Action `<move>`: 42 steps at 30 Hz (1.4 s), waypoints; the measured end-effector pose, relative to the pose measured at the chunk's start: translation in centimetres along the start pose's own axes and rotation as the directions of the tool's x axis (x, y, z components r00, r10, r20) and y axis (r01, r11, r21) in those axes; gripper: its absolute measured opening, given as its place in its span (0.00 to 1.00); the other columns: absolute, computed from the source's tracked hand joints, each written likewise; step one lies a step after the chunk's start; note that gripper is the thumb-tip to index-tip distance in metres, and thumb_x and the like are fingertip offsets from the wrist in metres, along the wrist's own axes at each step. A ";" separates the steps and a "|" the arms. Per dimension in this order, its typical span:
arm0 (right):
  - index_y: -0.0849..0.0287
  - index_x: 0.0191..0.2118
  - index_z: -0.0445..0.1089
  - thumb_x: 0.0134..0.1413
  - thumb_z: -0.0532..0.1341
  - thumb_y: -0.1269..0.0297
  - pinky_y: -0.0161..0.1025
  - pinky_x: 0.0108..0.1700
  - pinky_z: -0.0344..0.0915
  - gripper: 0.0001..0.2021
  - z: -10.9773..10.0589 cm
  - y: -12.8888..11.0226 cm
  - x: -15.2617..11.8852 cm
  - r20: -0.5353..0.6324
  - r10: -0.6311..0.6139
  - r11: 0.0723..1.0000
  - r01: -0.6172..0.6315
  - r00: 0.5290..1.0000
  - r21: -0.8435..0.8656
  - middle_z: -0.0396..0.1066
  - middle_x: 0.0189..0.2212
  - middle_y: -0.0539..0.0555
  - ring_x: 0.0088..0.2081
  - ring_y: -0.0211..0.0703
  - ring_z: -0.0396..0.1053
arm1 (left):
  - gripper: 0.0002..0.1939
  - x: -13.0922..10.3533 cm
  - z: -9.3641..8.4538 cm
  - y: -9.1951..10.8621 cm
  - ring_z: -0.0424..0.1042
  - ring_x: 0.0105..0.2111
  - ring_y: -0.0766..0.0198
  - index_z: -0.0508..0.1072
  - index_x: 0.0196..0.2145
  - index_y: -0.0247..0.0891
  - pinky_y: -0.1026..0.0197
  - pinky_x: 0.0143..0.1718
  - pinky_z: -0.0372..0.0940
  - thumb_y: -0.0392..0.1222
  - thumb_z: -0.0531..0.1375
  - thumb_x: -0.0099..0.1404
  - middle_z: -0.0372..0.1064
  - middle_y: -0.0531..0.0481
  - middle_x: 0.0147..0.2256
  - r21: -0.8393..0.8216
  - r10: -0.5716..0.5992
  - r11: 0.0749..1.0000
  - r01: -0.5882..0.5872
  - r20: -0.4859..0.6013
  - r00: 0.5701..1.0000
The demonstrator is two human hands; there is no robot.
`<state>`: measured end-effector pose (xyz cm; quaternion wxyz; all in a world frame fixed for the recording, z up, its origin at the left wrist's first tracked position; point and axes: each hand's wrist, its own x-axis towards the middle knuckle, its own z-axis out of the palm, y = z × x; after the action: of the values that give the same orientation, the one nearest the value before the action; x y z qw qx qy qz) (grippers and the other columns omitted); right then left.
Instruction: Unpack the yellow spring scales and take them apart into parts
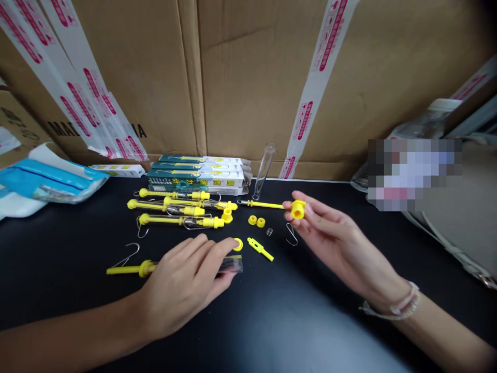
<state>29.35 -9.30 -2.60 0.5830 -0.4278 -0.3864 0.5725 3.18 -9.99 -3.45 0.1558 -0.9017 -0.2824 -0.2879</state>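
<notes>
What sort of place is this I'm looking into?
Probably a makeshift workspace for small parts: loose yellow pieces lie on a black tabletop, with small printed boxes and a large taped carton behind.

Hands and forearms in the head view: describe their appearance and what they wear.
The left hand is ungloved, with nothing on the wrist. The right hand is ungloved too; its wrist wears a whitish and pinkish bracelet with a loose end. No sleeves show on either forearm.

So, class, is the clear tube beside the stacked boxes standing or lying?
Standing: the tube has its lower end on the table, top raised.
</notes>
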 end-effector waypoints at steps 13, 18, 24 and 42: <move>0.53 0.53 0.76 0.57 0.70 0.59 0.43 0.56 0.69 0.18 1.5 0.7 -1.4 0.139 0.054 0.997 -0.047 0.989 -0.056 0.79 0.48 0.57 0.47 0.44 0.76 | 0.07 -0.3 0.0 -0.3 0.69 0.31 0.61 0.70 0.38 0.37 0.57 0.35 0.60 0.37 0.55 0.74 0.72 0.53 0.32 -0.149 -0.048 0.987 0.068 0.135 0.990; 0.53 0.53 0.76 0.56 0.69 0.57 0.44 0.55 0.71 0.19 0.8 0.1 -0.8 0.075 -0.033 0.980 0.047 0.997 -0.193 0.77 0.50 0.57 0.47 0.46 0.76 | 0.12 -0.2 0.0 -0.4 0.69 0.29 0.62 0.74 0.42 0.42 0.58 0.32 0.58 0.47 0.53 0.76 0.71 0.53 0.30 -0.090 0.004 0.996 0.005 0.093 0.996; 0.51 0.48 0.77 0.61 0.66 0.58 0.45 0.52 0.71 0.12 -0.8 0.1 0.3 0.152 -0.436 0.631 0.421 0.887 -0.651 0.75 0.48 0.55 0.46 0.47 0.75 | 0.16 -0.3 -0.1 -0.3 0.65 0.21 0.66 0.74 0.47 0.47 0.61 0.25 0.56 0.53 0.49 0.77 0.67 0.56 0.25 -0.045 0.042 0.998 -0.040 0.056 0.998; 0.54 0.51 0.72 0.63 0.63 0.69 0.43 0.49 0.73 0.12 1.4 1.6 -0.8 0.429 -0.479 0.348 0.615 0.766 -0.708 0.74 0.46 0.56 0.47 0.46 0.75 | 0.18 -0.3 0.3 0.0 0.71 0.25 0.60 0.73 0.35 0.38 0.57 0.30 0.64 0.50 0.51 0.76 0.70 0.53 0.27 -0.081 -0.003 0.997 0.011 0.093 0.996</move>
<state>27.42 -10.05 -3.60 0.4418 -0.4486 -0.7667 0.1255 3.09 -9.97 -3.84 0.1047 -0.9186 -0.2806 -0.2577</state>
